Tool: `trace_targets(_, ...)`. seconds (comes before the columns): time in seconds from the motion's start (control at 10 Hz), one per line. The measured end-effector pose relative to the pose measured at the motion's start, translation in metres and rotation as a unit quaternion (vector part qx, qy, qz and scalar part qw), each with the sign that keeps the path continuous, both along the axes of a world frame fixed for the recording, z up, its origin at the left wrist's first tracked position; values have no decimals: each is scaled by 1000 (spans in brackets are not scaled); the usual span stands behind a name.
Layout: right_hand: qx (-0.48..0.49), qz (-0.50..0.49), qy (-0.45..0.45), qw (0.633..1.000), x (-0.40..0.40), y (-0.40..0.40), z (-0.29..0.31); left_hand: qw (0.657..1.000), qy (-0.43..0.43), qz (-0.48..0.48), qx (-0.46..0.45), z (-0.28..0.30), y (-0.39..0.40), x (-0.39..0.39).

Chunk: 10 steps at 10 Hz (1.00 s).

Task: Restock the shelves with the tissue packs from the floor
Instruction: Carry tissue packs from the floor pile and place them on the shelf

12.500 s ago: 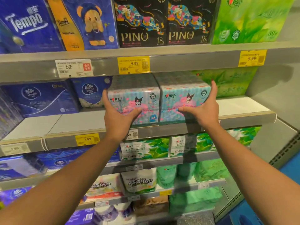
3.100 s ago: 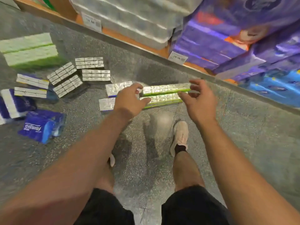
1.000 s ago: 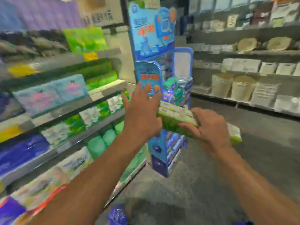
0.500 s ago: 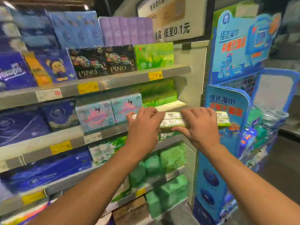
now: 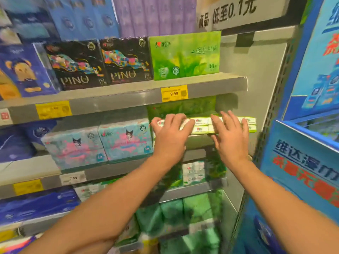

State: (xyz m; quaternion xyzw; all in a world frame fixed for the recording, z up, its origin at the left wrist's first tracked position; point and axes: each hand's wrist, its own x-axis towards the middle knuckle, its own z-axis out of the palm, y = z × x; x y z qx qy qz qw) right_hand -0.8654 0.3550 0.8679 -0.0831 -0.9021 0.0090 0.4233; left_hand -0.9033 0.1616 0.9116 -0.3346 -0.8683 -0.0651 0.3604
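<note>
Both hands up at the second shelf [image 5: 194,142], right-hand end of the bay. Green tissue pack [image 5: 201,123] (long, flat, white labels along its front edge, looks like two layers of small packs) sits at that shelf's front edge, just right of the teal-and-pink cartoon packs [image 5: 126,140].

Left hand [image 5: 170,136]: palm down over the pack's left end, fingers [image 5: 176,119] curled over its top and front. Gripping it.

Right hand [image 5: 229,136]: fingers [image 5: 227,121] spread and flat against the pack's right half, thumb low on its front edge. Open, pressing rather than wrapped around it.

The pack's right end sticks out past the right hand, close to the bay's grey side wall [image 5: 256,79]. Whether its underside is fully down on the shelf: can't tell, hands cover it.

Surroundings:
- darker green packs behind it, deeper on the same shelf
- shelf above [image 5: 119,99]: large green pack [image 5: 185,55], two black PINO packs [image 5: 102,65], yellow 9.99 price tag [image 5: 174,93] on the rail
- shelves below: more green and white tissue packs (blurred)
- blue promo display stand [image 5: 308,162] at far right
</note>
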Motion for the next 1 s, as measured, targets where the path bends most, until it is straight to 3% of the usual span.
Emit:
trace_targets(0.2, 13, -23, -15, 1000, -78, 21, 3, 999, 8, 36, -13, 2, 27, -68)
trace_targets(0.3, 31, -81, -95, 992, -109, 19, 18, 997, -62, 47, -25, 10, 32, -94)
trace_targets(0.4, 11, -143, -223, 964, -135, 11, 30, 976, -202, 77, -20, 9, 37, -122)
trace_targets(0.5, 26, -155, -245, 957, -159, 10, 24, 941, -335, 54, -5, -6, 26, -145)
trace_targets(0.6, 29, -117, -273, 954, -175, 14, 10, 927, -372, 37, -16, -9, 27, -147)
trace_targets(0.7, 30, -103, -299, 948, -169, 10, 13, 948, -310, 68, 35, -7, 45, -137)
trace_targets(0.8, -23, -54, -213, 975, -172, 12, 10, 982, -151, 81, 81, -13, 51, -127)
trace_targets(0.9, -88, -14, -136, 987, -163, 18, 15, 985, -67, -13, 161, -44, 49, -117)
trace_targets(1.0, -156, -10, -94, 983, -142, 30, 14, 962, -158, -111, 193, -63, 47, -104)
